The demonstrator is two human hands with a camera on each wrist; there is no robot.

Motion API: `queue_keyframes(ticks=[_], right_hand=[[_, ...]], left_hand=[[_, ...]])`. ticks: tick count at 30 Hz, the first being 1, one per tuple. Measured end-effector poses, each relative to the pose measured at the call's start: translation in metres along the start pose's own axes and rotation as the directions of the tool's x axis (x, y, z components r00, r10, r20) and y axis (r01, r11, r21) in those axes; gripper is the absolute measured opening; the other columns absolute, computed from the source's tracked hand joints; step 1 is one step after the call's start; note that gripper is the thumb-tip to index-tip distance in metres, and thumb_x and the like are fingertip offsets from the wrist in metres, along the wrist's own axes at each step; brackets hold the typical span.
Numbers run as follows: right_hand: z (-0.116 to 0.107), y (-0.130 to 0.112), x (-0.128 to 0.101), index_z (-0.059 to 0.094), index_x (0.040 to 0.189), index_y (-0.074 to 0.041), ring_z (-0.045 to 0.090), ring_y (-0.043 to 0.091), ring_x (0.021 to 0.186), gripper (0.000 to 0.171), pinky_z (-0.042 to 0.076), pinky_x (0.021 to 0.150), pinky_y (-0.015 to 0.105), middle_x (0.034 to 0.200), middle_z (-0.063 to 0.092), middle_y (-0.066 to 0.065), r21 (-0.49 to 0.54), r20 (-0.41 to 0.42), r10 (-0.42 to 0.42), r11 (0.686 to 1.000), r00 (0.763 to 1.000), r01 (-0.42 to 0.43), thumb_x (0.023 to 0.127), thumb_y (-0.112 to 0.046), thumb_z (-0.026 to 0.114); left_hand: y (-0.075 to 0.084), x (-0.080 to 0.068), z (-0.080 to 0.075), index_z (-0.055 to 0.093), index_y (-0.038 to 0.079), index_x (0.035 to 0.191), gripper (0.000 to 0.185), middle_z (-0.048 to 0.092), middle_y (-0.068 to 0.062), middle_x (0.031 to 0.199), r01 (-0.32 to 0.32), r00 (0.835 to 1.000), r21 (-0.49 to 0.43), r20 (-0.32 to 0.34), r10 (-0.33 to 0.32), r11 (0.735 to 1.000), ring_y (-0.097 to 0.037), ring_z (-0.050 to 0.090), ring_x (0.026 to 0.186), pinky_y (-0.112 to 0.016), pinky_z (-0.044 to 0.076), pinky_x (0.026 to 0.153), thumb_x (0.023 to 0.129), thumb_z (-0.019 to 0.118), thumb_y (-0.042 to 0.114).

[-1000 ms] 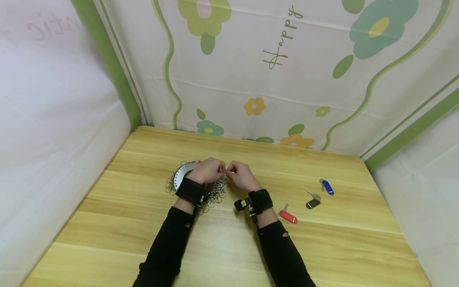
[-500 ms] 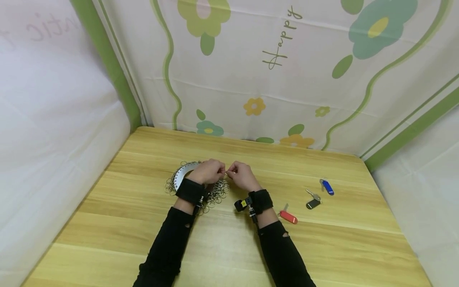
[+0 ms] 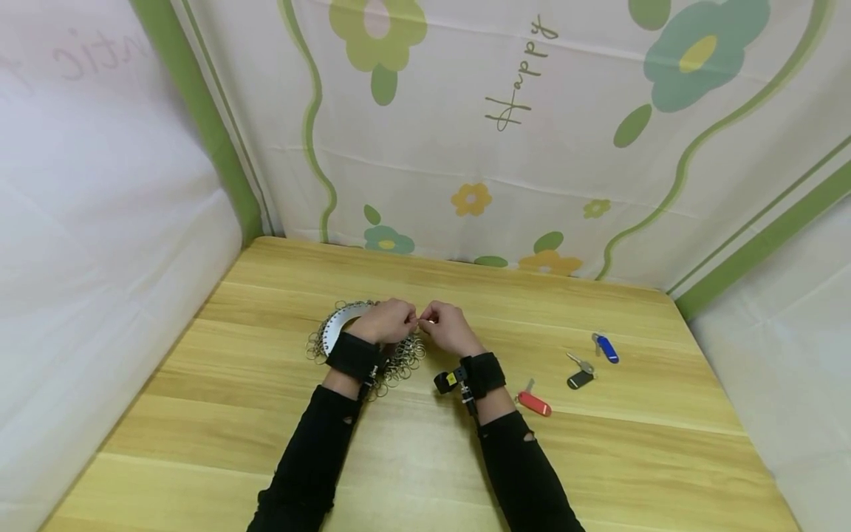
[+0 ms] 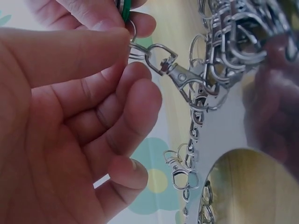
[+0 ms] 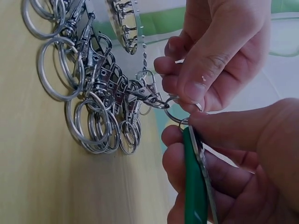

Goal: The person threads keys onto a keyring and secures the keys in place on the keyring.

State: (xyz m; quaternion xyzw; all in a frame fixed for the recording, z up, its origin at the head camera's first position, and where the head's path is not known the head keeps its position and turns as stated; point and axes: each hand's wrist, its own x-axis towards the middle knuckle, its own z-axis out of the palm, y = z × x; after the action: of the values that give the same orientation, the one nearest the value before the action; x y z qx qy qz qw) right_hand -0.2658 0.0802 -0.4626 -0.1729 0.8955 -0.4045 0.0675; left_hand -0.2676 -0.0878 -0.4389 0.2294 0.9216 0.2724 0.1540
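Note:
A silver ring-shaped key holder (image 3: 330, 334) lies on the table under my left wrist, its edge hung with many swivel clasps and split rings. With thumb and fingertips my left hand (image 3: 385, 321) pinches a split ring (image 5: 174, 113), which hangs from a swivel clasp (image 4: 180, 74) on the holder. My right hand (image 3: 452, 329) holds a green key tag (image 5: 194, 186) with a silver key (image 5: 209, 182) lying along it. The tag's small wire ring (image 5: 183, 123) meets the split ring between both sets of fingertips. Whether the two are linked is hidden by the fingers.
To the right on the wooden table (image 3: 638, 451) lie a red key tag (image 3: 535, 403), a black key tag (image 3: 580, 380) and a blue key tag (image 3: 608, 349), each with a key. A flowered white curtain (image 3: 425, 148) rises behind the table's far edge.

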Motion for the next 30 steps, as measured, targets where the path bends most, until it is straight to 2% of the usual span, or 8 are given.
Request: queue_keyframes(ticks=[12,15,21,27,30], right_hand=[[-0.0027,-0.0021,-0.0034,0.061,0.088,-0.008,0.050,0.016,0.061,0.006,0.041,0.055,0.027,0.082,0.061,0.005,0.027,0.025,-0.046,0.999,0.999,0.045,0.094,-0.010,0.059],[-0.0038,-0.0023,-0.0039,0.061,0.090,-0.008,0.049,0.015,0.059,0.006,0.040,0.055,0.027,0.080,0.061,0.007,0.039,0.042,-0.043,0.998,0.998,0.042,0.095,-0.011,0.058],[-0.0040,0.0004,-0.0026,0.057,0.095,-0.009,0.046,0.016,0.053,0.010,0.036,0.050,0.027,0.076,0.061,0.016,0.054,0.093,-0.019,0.998,0.996,0.014,0.099,-0.016,0.051],[-0.0060,0.0030,-0.0039,0.056,0.096,-0.008,0.062,0.024,0.065,0.008,0.042,0.052,0.027,0.080,0.062,0.014,0.114,0.134,0.031,0.992,0.990,-0.047,0.098,-0.014,0.052],[-0.0100,0.0035,-0.0035,0.058,0.094,-0.008,0.064,0.024,0.068,0.006,0.044,0.054,0.028,0.082,0.063,0.011,0.102,0.158,0.035,0.993,0.987,-0.052,0.096,-0.013,0.055]], left_hand=[[0.0013,-0.0019,0.0000,0.059,0.001,0.085,0.022,0.053,-0.005,0.064,0.005,1.000,0.004,0.014,-0.005,1.000,-0.019,0.054,0.047,-0.028,0.042,0.051,0.099,0.045,0.012],[0.0013,-0.0017,-0.0005,0.060,0.003,0.083,0.020,0.054,-0.005,0.064,0.000,1.000,0.007,0.000,0.000,1.000,-0.017,0.052,0.047,-0.027,0.042,0.053,0.097,0.046,0.009],[0.0011,0.0001,0.0005,0.060,0.009,0.084,0.015,0.054,-0.003,0.069,-0.027,0.999,0.069,-0.031,0.029,0.997,-0.015,0.050,0.053,-0.029,0.042,0.058,0.095,0.049,0.008],[0.0013,0.0029,0.0055,0.056,0.013,0.081,0.016,0.052,-0.002,0.069,-0.061,0.997,0.115,-0.037,0.065,0.991,-0.015,0.049,0.056,-0.028,0.039,0.058,0.096,0.050,0.011],[0.0020,0.0034,0.0065,0.056,0.012,0.082,0.015,0.052,-0.002,0.069,-0.063,0.997,0.100,-0.035,0.067,0.993,-0.015,0.049,0.055,-0.028,0.039,0.057,0.096,0.051,0.011]])
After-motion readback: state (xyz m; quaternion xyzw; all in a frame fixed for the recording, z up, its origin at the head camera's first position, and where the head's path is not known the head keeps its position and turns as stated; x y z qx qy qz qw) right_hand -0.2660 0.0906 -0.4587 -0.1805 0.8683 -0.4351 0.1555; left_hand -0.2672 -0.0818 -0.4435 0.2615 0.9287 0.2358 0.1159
